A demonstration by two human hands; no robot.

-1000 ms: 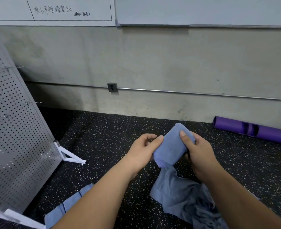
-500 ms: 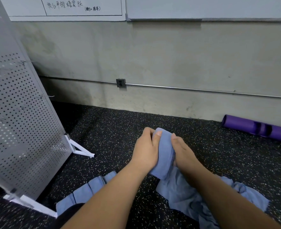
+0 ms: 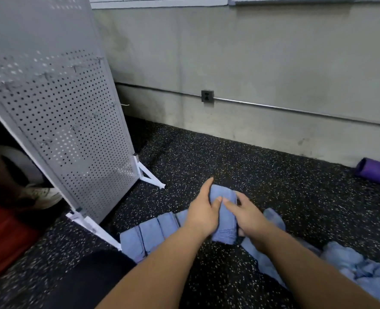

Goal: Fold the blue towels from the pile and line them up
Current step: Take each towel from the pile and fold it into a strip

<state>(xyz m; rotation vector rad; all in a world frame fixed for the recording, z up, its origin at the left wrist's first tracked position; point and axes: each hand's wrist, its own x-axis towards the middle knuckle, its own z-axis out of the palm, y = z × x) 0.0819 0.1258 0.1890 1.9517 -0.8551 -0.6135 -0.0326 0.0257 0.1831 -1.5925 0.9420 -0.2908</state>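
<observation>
Lowered beside the row (image 3: 153, 235), towel (image 3: 224, 224) sits between left grip (image 3: 203, 214) and right grip (image 3: 248, 216).

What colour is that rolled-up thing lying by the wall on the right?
The roll is purple, best seen in the head view.

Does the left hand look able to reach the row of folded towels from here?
Probably yes: the row lies just beside the left hand, with nothing between them. That hand and the right hand both grip a towel, though.
</observation>
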